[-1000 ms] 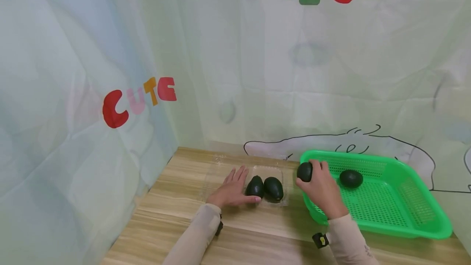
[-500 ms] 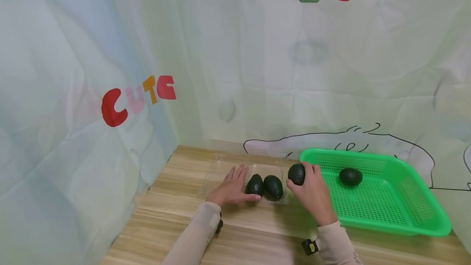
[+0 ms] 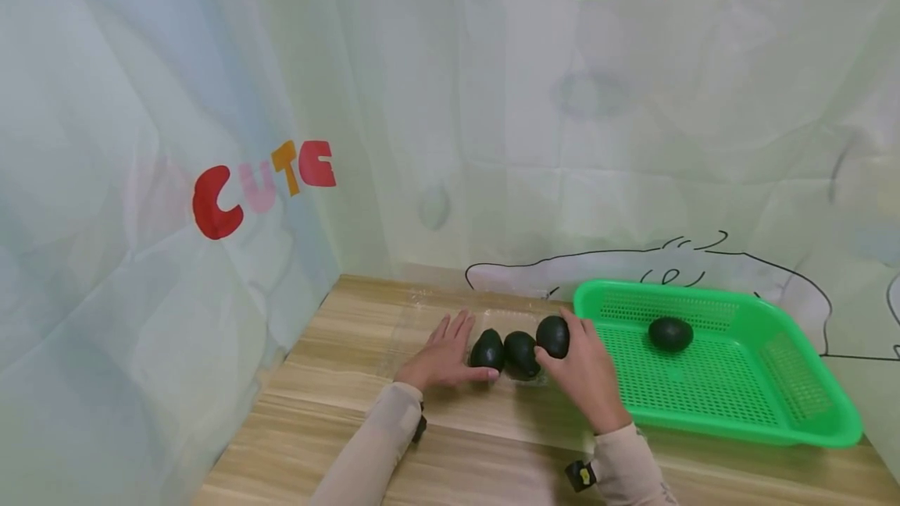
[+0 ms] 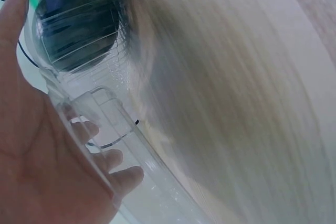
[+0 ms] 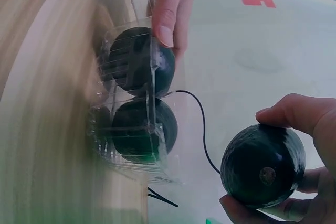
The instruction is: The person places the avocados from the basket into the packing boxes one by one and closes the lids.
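Note:
Two dark avocados, a left one and a right one, lie side by side in a clear plastic container. My left hand rests with spread, straight fingers on the container's left part, its thumb by the left avocado. In the left wrist view the hand lies against the clear rim. My right hand grips a third avocado above the container's right side. The right wrist view shows this avocado pinched between thumb and fingers, apart from the other two.
A green plastic basket stands to the right on the wooden table, with one more avocado inside. A printed cloth hangs behind and along the left of the table.
My right hand has carried its avocado leftward from the basket's left rim to the container's right side. My left hand has stayed in place.

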`<action>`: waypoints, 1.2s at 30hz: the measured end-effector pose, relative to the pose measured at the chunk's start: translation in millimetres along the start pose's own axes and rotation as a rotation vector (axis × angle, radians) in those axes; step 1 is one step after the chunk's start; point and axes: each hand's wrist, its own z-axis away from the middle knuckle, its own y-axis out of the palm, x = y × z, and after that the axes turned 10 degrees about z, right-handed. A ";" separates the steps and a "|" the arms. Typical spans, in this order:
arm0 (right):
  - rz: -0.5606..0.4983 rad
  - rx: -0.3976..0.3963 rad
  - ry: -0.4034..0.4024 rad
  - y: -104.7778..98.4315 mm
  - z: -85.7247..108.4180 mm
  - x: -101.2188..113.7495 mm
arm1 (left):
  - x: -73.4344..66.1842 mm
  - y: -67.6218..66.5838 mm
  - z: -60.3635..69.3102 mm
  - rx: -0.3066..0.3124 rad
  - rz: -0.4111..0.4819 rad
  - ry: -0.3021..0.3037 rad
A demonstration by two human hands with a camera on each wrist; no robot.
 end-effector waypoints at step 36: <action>-0.046 0.181 -0.186 41.0 5.4 6.3 | 1.2 0.8 -0.6 -0.007 -0.009 0.008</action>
